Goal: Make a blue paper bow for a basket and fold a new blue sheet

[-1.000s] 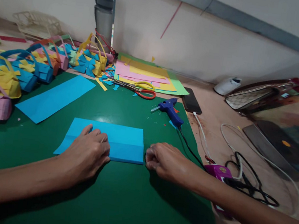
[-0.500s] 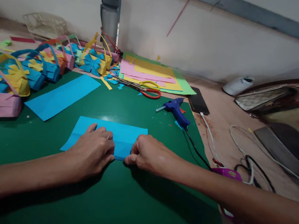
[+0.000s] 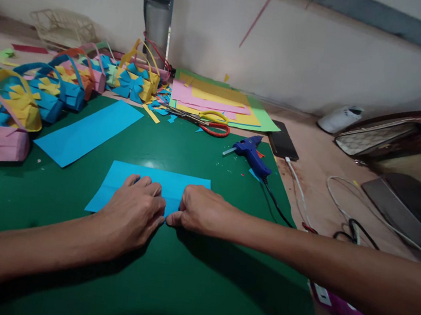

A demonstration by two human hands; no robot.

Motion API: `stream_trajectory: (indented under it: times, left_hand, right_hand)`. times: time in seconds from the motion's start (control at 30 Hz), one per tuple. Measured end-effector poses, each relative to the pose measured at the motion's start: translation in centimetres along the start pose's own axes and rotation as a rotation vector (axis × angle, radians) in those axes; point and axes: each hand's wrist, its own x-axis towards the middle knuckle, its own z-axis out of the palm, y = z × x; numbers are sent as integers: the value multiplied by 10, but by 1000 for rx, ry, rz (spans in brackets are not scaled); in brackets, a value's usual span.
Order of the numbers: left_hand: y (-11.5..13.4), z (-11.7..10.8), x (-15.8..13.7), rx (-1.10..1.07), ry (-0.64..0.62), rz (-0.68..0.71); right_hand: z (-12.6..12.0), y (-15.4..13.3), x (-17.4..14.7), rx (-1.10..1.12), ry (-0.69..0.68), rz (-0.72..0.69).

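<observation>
A blue sheet of paper (image 3: pixel 113 186) lies on the green mat (image 3: pixel 193 284) in front of me, with a crease running across it. My left hand (image 3: pixel 140 210) presses on its near edge, fingers curled and closed on the paper. Close beside it, my right hand (image 3: pixel 196 210) is closed on the same near edge, thumb below and curled index finger on top. The two thumbs almost meet there. Part of the near edge is covered by the hands. Another blue paper strip (image 3: pixel 90 131) lies flat to the upper left.
Several small paper baskets (image 3: pixel 51 100) stand at the left. Behind are stacked coloured sheets (image 3: pixel 218 99), scissors (image 3: pixel 215 124) and a bottle (image 3: pixel 156 21). A blue glue gun (image 3: pixel 251 155), its cord trailing right, lies near a phone (image 3: pixel 284 140). A pouch (image 3: pixel 384 136) sits far right.
My right hand has slid left along the paper's near edge, closer to my left hand. The left hand stays nearly in place. The view has shifted slightly.
</observation>
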Motion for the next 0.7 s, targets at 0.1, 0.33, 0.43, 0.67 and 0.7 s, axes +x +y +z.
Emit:
stream_trajectory:
  times: [0.1,0.33,0.43,0.67,0.7]
  left_hand:
    - [-1,1,-1,10,23,8]
    - [-2,3,-2,9,55,18]
    - [-2,1,-1,11,47,18]
    - [1,0,-2,35,63,10]
    - [1,1,-3,36,69,9]
  right_hand:
    - [-2,-4,1,9,-25,35]
    - [-3,8,-5,32,-63,75]
    - [0,19,-8,49,-57,86]
    - [6,44,-20,131,-46,117]
    - [8,47,-21,147,-46,126]
